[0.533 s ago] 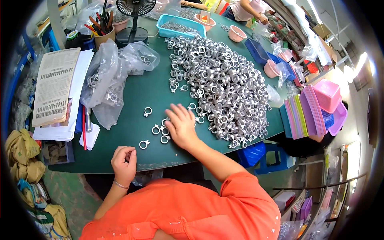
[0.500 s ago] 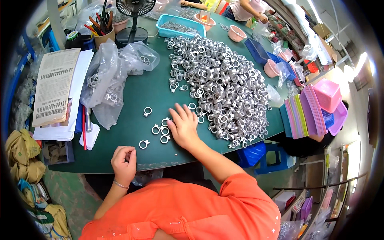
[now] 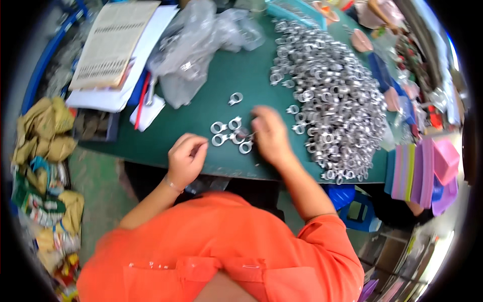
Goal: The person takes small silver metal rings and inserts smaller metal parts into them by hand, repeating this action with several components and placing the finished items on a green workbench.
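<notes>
My left hand (image 3: 186,160) is closed near the table's front edge, fingers curled against the thumb; whatever they hold, if anything, is hidden. To its right my right hand (image 3: 272,135) is low over the table, somewhat blurred, with thumb and fingers apart. Between the hands lie several loose silver metal rings (image 3: 219,139), each with a small lug on its outside. The nearest ring (image 3: 245,147) is close beside my right thumb. Another ring (image 3: 235,98) lies by itself farther back. Right of my right hand spreads a large heap of the same rings (image 3: 339,95).
Clear plastic bags (image 3: 188,63) and stacked papers (image 3: 113,48) lie at the left of the green table (image 3: 151,146). A blue tray (image 3: 297,12) sits behind the heap. At the right are stacked coloured baskets (image 3: 420,171) and a blue stool (image 3: 359,214). Another person's arm (image 3: 380,12) shows at the back.
The view has shifted, so the table appears higher and farther right. My right hand, spread flat before, has its fingers more bent beside the rings. The loose rings are grouped differently; my left hand remains closed.
</notes>
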The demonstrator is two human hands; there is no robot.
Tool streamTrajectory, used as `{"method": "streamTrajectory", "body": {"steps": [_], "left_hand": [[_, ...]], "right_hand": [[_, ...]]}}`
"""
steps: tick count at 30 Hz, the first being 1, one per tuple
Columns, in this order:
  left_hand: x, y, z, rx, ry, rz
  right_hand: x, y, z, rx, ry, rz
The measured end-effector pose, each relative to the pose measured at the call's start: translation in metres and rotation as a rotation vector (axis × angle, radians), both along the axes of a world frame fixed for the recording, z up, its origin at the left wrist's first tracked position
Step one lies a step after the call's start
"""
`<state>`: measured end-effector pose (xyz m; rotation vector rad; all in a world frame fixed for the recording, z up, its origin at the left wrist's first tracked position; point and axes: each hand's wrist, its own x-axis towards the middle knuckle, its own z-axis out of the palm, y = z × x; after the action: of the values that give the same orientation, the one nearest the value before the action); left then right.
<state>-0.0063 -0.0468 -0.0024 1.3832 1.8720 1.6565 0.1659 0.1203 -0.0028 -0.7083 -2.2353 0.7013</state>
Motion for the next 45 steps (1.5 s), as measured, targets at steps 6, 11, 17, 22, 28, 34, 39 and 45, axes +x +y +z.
{"method": "streamTrajectory", "body": {"steps": [6, 11, 17, 22, 28, 34, 39, 45], "left_hand": [[0.0, 0.0, -0.003, 0.019, 0.033, -0.007], [0.0, 0.0, -0.002, -0.007, 0.054, 0.004], [-0.001, 0.0, -0.001, -0.004, -0.021, -0.032], [0.003, 0.006, 0.01, -0.17, -0.469, -0.234], [0.012, 0.013, 0.009, -0.151, -0.501, -0.251], [0.0, 0.024, 0.009, -0.151, 0.297, -0.17], [0.003, 0.027, 0.009, -0.093, 0.187, -0.209], [0.006, 0.01, 0.014, -0.125, -0.199, -0.241]], "right_hand": [[-0.022, 0.06, 0.018, 0.102, -0.093, -0.025], [-0.059, 0.048, 0.009, 0.261, -0.208, 0.108], [-0.037, 0.022, 0.014, -0.342, -0.076, 0.012], [-0.018, -0.038, 0.024, -0.445, 0.227, 0.071], [-0.006, -0.064, 0.023, -0.005, 0.098, 0.2], [0.035, 0.038, 0.027, 0.642, -0.649, -0.408], [0.038, 0.047, 0.024, 0.504, -0.779, -0.319], [0.005, -0.021, 0.035, -0.203, -0.039, 0.032]]}}
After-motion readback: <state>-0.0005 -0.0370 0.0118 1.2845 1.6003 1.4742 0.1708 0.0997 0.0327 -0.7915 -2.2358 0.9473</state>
